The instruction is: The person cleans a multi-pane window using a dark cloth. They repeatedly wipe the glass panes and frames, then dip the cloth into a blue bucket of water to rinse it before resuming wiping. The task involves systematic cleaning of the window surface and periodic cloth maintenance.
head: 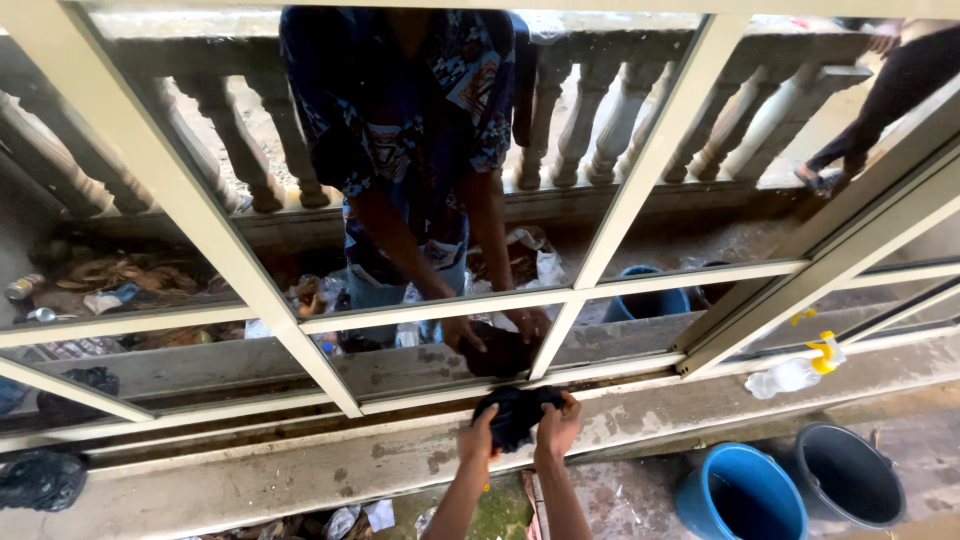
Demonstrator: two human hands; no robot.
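**Two hands pressing a dark cloth at the foot of a glazed window**

Both forearms rise from the lower edge of the view. The left hand (478,437) and right hand (558,424) sit close together, fingers curled and clamped on a crumpled black cloth (515,412) held against the bottom rail of the cream-framed window (318,372). The glass reflects the person's arms. A round blue plastic bucket (740,493) and a dark grey bucket (848,473) stand on the floor to the right; a clear spray bottle with a yellow nozzle (800,370) lies on the sill.
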